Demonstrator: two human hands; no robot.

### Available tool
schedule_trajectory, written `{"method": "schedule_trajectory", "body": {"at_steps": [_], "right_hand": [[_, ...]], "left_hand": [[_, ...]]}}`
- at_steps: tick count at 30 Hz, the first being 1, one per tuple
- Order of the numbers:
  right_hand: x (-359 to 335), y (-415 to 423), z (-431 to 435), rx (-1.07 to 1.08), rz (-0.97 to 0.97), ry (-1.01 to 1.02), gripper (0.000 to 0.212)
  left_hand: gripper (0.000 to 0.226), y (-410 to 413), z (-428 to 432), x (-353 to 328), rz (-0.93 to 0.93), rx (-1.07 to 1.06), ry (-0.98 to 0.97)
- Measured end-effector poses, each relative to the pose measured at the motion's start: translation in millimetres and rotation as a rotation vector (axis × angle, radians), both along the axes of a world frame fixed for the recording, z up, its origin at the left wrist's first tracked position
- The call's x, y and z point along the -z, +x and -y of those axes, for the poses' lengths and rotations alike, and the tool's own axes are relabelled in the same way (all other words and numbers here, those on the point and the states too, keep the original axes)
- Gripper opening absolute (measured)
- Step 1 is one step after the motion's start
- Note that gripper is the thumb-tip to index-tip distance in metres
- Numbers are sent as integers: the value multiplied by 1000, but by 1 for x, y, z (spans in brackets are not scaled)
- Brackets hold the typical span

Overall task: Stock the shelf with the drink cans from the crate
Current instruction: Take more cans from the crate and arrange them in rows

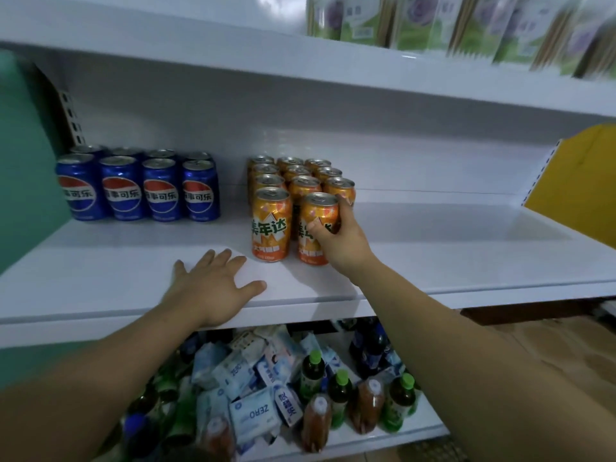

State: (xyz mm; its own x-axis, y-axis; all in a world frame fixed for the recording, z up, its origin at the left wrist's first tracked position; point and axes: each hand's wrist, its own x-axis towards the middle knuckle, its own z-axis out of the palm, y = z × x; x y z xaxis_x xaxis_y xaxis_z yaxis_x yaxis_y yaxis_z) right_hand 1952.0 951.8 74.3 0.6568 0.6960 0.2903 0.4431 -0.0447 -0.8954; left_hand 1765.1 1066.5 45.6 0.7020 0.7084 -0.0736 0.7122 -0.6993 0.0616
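Standing upright on the white shelf, an orange can is gripped by the right hand, just beside another orange can. Blue cans stand well left. The left hand lies flat, fingers spread.

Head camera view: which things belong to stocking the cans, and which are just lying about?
Job: orange metal drink can gripped by the right hand; the block of orange cans behind; white metal shelf under the flat left hand; blue cola cans.
Lying about: green-capped bottles and pale blue packets below; green-and-purple packs above; yellow panel.
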Motion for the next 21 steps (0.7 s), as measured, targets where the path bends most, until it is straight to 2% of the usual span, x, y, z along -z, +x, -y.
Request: {"method": "schedule_trajectory", "body": {"at_steps": [21], "right_hand": [[9,6,-18,10,44,19,65]], "left_hand": [[81,0,-2,3,36,16,13]]}}
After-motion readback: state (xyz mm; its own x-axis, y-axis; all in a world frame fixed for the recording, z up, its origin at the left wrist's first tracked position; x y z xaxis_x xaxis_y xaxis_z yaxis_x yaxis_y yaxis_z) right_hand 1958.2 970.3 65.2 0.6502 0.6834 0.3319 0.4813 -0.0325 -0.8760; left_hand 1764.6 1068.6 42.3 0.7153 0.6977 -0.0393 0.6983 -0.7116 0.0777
